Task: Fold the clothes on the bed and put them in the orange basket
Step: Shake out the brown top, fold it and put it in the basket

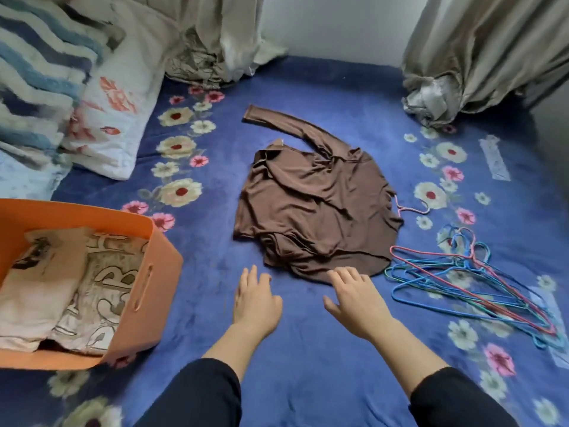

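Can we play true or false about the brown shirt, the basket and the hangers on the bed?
1. The shirt lies on the bed with one sleeve stretched out. True.
2. The basket is empty. False: folded clothes lie in it.
3. The hangers lie right of the shirt. True.
4. The left hand grips the shirt. False: it is open and apart from the shirt.
5. The right hand holds a hanger. False: it is open, with its fingertips at the shirt's hem.
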`<state>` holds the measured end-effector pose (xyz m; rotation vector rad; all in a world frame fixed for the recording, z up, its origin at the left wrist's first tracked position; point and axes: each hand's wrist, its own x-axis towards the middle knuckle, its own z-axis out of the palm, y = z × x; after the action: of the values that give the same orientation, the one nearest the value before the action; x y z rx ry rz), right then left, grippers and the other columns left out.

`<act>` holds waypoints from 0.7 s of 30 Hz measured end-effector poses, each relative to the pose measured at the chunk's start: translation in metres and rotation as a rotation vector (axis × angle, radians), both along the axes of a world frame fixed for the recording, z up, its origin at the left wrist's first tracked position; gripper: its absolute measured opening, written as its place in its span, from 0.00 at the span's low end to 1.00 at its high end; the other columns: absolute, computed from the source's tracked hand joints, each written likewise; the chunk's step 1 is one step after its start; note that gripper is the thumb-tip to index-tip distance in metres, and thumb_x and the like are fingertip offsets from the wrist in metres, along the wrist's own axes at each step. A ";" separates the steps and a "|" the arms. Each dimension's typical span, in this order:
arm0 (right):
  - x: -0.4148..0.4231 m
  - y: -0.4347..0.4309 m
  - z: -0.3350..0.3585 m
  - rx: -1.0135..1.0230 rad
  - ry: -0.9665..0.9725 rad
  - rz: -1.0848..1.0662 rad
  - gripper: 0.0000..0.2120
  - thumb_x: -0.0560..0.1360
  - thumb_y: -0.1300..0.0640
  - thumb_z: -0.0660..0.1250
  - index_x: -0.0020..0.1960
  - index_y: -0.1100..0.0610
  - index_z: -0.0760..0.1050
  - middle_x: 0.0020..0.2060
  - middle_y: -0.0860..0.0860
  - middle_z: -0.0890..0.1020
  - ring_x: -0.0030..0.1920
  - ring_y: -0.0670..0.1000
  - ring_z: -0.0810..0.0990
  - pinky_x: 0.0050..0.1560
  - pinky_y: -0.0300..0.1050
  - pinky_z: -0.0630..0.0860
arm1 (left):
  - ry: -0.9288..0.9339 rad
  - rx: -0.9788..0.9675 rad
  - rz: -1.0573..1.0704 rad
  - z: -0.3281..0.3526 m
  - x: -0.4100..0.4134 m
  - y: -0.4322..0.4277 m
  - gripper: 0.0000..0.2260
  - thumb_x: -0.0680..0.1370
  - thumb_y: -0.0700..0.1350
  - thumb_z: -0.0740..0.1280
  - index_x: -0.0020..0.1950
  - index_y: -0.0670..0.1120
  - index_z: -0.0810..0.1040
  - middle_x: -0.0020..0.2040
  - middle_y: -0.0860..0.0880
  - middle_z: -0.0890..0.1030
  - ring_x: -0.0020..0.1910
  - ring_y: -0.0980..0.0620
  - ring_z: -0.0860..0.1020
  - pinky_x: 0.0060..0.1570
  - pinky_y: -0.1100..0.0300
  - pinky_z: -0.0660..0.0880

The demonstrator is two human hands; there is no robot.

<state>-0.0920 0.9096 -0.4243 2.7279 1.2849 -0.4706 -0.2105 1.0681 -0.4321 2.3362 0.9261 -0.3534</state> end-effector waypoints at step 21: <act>0.131 -0.087 -0.176 0.166 0.485 -0.680 0.24 0.80 0.55 0.58 0.74 0.59 0.60 0.69 0.55 0.69 0.71 0.53 0.63 0.67 0.43 0.60 | 0.115 0.247 -0.739 -0.169 0.207 -0.091 0.43 0.74 0.53 0.64 0.79 0.46 0.40 0.78 0.42 0.37 0.77 0.44 0.38 0.76 0.51 0.44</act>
<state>0.0389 0.8222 -0.6001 3.2757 0.3977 -1.1814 -0.0037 0.9775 -0.6012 2.8512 0.1124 -0.7008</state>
